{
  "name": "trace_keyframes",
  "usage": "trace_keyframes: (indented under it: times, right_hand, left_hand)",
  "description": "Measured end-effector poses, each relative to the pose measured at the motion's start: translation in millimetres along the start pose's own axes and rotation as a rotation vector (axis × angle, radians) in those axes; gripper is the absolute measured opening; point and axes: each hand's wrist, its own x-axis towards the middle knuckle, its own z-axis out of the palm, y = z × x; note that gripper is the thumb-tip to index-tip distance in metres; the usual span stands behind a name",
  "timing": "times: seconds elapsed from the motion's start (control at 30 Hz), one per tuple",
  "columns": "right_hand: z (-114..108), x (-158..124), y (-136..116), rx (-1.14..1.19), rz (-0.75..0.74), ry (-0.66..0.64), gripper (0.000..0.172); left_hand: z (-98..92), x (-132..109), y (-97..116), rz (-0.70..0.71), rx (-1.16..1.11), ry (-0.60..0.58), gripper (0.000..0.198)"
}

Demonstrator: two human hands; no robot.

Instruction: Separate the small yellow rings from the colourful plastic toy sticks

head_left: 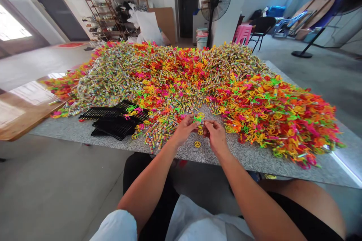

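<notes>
My left hand (pixel 183 129) is over the grey speckled table (pixel 207 152), its fingers closed around a small bright green plastic piece (pixel 197 119). A yellow plastic ring (pixel 201 115) shows just beyond these fingertips. Close by on the right, my right hand (pixel 216 134) is pinched, and what its fingertips hold is too small to name. Between the two hands is a yellow ring-shaped piece (pixel 200 132). Nearer the table's front edge lies a yellow plastic wheel (pixel 197 144). Short printed tubes (pixel 160 131) are spread to the left of my left hand.
A big heap of printed tubes (pixel 113 69) covers the table's far side. Red, orange and yellow plastic pieces (pixel 271 113) pile up at the right. Black slatted trays (pixel 113 120) lie stacked at the left. Behind the table stand a fan (pixel 215 0) and a shelf rack (pixel 98 17).
</notes>
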Motion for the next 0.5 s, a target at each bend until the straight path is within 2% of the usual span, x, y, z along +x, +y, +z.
trace_keyframes:
  times: [0.07, 0.13, 0.23, 0.33, 0.5]
  right_hand:
    - [-2.9, -0.7, -2.0, -0.066, 0.015, -0.022, 0.031]
    - [-6.6, -1.1, -4.6, -0.066, 0.099, -0.078, 0.032]
    - [-14.0, 0.3, -8.1, 0.005, 0.344, -0.215, 0.032]
    - [-22.3, 3.9, -11.0, 0.027, 0.53, -0.305, 0.026]
    - [-28.7, 6.5, -13.1, 0.077, 0.561, -0.252, 0.017]
  left_hand:
    - [-1.9, 1.3, 1.0, 0.019, 0.033, -0.029, 0.044]
    - [-3.6, 2.8, -1.3, 0.05, 0.107, -0.007, 0.038]
    - [-4.9, 3.2, -7.2, 0.091, 0.246, 0.035, 0.043]
    - [-3.6, 1.3, -11.4, 0.106, 0.325, 0.005, 0.045]
    - [0.5, 1.3, -15.2, 0.099, 0.359, -0.015, 0.045]
